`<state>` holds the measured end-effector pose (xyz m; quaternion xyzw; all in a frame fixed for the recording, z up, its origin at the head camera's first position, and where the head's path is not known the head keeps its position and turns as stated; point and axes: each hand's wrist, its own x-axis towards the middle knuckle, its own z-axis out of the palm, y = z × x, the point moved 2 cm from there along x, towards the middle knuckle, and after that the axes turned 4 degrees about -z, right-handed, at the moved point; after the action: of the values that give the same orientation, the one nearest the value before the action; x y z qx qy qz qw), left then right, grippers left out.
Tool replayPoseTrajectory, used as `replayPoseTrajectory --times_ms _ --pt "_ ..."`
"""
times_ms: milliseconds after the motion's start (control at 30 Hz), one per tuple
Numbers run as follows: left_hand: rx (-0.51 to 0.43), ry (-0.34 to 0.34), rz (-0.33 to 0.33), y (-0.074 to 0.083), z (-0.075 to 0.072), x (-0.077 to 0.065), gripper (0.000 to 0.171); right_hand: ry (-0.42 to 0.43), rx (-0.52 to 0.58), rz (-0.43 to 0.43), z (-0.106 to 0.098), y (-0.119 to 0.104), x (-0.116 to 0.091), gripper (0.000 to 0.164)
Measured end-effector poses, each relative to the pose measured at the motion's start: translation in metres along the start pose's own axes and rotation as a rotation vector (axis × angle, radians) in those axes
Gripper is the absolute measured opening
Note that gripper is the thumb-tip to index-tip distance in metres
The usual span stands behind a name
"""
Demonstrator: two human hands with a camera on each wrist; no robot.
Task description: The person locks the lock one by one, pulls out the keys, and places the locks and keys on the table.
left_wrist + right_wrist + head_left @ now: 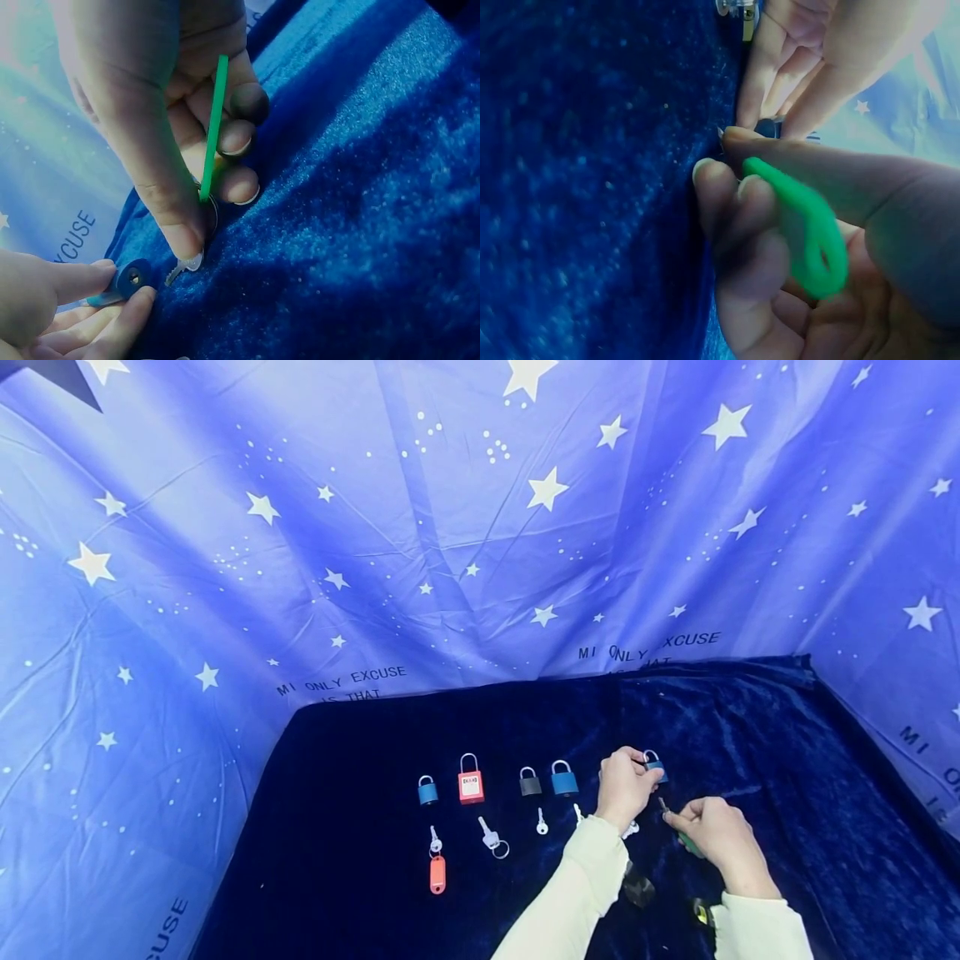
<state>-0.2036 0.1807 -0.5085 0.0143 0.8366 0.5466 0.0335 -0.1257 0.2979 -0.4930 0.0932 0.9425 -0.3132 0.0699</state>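
In the head view my left hand (624, 787) pinches a blue padlock (656, 768) between thumb and fingers, its shackle upward. The left wrist view shows the lock's keyhole end (135, 277) turned toward the key. My right hand (723, 842) pinches a small silver key (185, 263) by its head, tip pointing at the lock and a little apart from it. A green key tag (817, 232) hangs from the key's ring, within the right hand's curled fingers.
Left of the hands stand a row of padlocks: small blue (427, 792), red (471, 787), dark grey (530, 785) and larger blue (565, 781). Below them lie a key with an orange-red tag (437, 875), a ringed key (490, 837) and a small key (542, 823) on dark blue velvet (337, 827).
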Motion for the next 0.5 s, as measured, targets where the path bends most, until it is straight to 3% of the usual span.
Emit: replayPoseTrajectory --times_ms 167,333,500 --pt "0.091 -0.002 -0.006 0.0004 0.0015 0.0013 0.023 0.014 -0.004 0.004 0.0012 -0.0003 0.0019 0.03" --pt "0.184 -0.003 0.036 0.0006 0.0029 0.0016 0.026 0.017 -0.015 -0.003 0.0024 -0.0004 0.0025 0.028" --pt "0.222 -0.015 0.03 0.0007 0.004 0.0025 0.027 0.012 -0.021 -0.031 0.0033 -0.0007 0.0019 0.026"
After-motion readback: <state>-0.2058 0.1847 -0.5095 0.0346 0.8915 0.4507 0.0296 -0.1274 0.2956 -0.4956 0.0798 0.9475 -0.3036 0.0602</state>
